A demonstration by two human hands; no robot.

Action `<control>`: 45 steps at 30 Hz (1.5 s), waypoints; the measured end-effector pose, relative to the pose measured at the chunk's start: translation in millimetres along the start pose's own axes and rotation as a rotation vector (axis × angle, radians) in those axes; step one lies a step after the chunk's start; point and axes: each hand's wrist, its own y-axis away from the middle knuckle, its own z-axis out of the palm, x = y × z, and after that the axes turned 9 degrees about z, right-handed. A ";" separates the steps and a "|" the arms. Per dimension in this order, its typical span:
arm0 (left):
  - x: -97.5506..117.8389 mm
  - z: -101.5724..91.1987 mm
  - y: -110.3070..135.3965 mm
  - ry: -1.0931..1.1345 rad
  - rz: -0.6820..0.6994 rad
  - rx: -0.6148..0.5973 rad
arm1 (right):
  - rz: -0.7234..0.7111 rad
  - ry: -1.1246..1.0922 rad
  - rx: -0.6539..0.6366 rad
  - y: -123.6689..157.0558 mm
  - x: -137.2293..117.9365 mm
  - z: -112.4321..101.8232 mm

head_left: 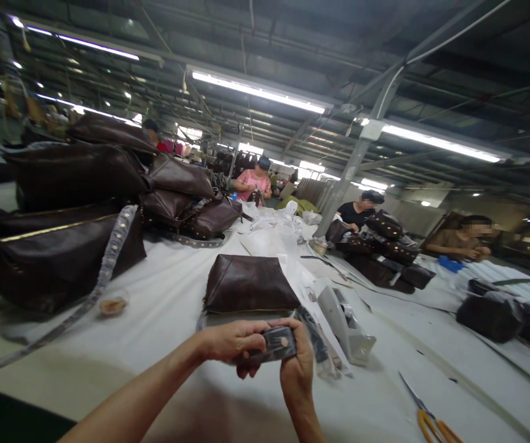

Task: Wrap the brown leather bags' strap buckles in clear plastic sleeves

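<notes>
Between my two hands is a dark bag strap point(277, 342) wrapped in clear plastic, with a round light-coloured stud showing on it. My left hand point(234, 342) grips its left end, thumb on top and fingers curled beneath. Around the right end, my right hand point(298, 352) is closed. Just beyond the hands a dark brown leather bag point(252, 284) lies on the white table point(172, 344). More of a plastic-wrapped strap point(313, 335) lies to the right of the bag.
A grey tape dispenser point(345, 323) stands right of the bag. Orange-handled scissors point(431, 424) lie at the near right. Stacked brown bags point(61, 258) fill the left, one with a wrapped studded strap point(112, 246), near a small clear dish point(113, 304). Several co-workers sit farther off.
</notes>
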 end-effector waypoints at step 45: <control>-15.0 -16.0 3.8 0.104 -0.187 0.095 | 0.400 -0.394 -0.080 -4.0 40.7 26.9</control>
